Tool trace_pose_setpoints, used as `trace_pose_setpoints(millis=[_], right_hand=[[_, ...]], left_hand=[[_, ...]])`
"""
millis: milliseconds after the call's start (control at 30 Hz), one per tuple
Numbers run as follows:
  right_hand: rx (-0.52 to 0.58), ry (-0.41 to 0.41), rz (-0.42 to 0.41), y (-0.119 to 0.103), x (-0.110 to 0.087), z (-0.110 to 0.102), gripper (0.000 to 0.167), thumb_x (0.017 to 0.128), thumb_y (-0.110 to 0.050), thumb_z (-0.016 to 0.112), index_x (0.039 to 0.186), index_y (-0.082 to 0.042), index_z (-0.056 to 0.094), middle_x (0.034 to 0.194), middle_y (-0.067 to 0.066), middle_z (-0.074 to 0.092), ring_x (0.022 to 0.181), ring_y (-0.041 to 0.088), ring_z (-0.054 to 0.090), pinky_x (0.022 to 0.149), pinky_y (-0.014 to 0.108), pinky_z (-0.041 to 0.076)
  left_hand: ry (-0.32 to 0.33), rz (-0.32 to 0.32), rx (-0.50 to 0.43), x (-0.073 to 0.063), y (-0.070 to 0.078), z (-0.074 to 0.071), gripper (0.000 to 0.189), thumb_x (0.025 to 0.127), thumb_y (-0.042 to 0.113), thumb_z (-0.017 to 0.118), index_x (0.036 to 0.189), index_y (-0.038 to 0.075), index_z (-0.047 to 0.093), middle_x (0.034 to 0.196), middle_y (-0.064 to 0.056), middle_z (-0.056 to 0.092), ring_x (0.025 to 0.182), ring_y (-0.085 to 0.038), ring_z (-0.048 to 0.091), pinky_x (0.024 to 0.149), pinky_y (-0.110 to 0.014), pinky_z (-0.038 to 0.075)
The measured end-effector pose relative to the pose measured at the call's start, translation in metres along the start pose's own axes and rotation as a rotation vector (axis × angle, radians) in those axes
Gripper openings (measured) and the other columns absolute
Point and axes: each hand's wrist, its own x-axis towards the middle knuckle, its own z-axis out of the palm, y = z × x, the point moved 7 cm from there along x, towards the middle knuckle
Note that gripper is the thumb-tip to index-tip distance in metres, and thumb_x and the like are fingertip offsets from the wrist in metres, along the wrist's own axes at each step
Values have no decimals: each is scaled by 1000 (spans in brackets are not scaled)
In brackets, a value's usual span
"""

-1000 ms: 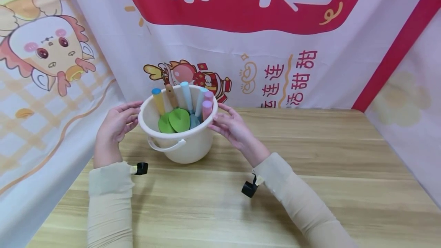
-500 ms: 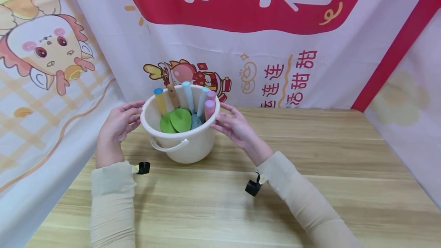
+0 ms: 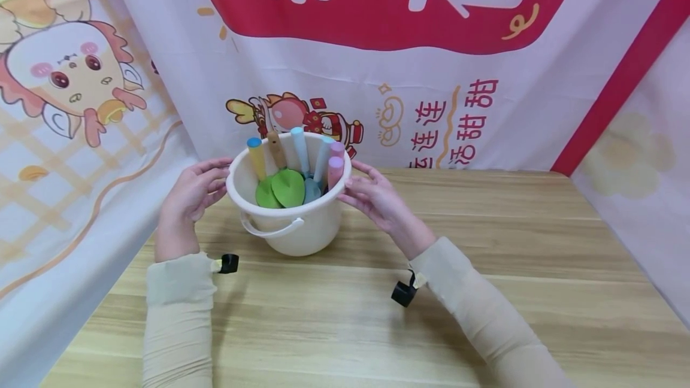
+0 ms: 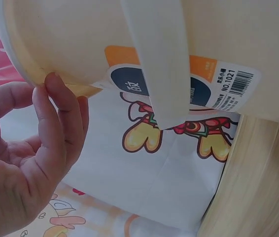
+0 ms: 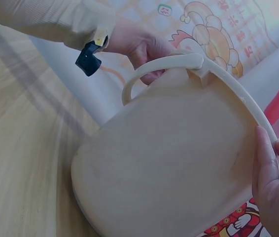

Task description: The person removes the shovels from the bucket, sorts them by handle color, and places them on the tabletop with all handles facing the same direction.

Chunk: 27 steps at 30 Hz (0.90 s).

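A cream plastic bucket (image 3: 307,232) stands upright on the wooden table, its handle hanging down at the front. Inside lean several tools: a blue-topped yellow handle (image 3: 257,160), a wooden handle (image 3: 277,151), pale blue handles (image 3: 300,151) and pink handles (image 3: 335,169). Two green shovel blades (image 3: 288,188) face up, beside a grey-blue blade (image 3: 312,190). With curled fingers my left hand (image 3: 196,190) grips the rim's left side; the left wrist view shows its fingertips beneath the rim. On the opposite side my right hand (image 3: 380,199) pinches the rim, thumb above and fingers against the outer wall.
Behind the table hangs a white and red printed cloth (image 3: 399,64). Another printed cloth (image 3: 102,208) closes in the left side, near my left forearm. Wood tabletop (image 3: 334,322) extends in front of the bucket and to its right.
The bucket has slid a little to the right across the table, with both hands moving along on its rim. The tools inside have travelled with it.
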Motion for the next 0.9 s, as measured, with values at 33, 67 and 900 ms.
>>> trace_pose_setpoints(millis=[33, 67, 900], right_hand=[[-1, 0, 0, 0, 0, -1, 63, 101, 9, 51, 158, -12, 34, 128, 18, 56, 94, 20, 72, 89, 32, 58], [-1, 0, -1, 0, -1, -1, 63, 101, 9, 51, 158, -12, 34, 129, 19, 56, 94, 20, 72, 89, 32, 58], [3, -6, -22, -10, -10, -17, 66, 101, 11, 47, 161, -9, 29, 119, 14, 58, 88, 17, 72, 87, 31, 59]], left_hand=[[-1, 1, 3, 0, 0, 1, 12, 102, 10, 63, 108, 17, 71, 98, 6, 71, 77, -7, 69, 71, -18, 58], [-2, 1, 6, 0, 0, 1, 12, 102, 10, 63, 108, 17, 71, 97, 5, 71, 77, -7, 69, 71, -18, 58], [-86, 11, -46, -1, -3, 22, 15, 104, 6, 59, 114, 13, 68, 100, 1, 70, 76, -8, 70, 70, -18, 58]])
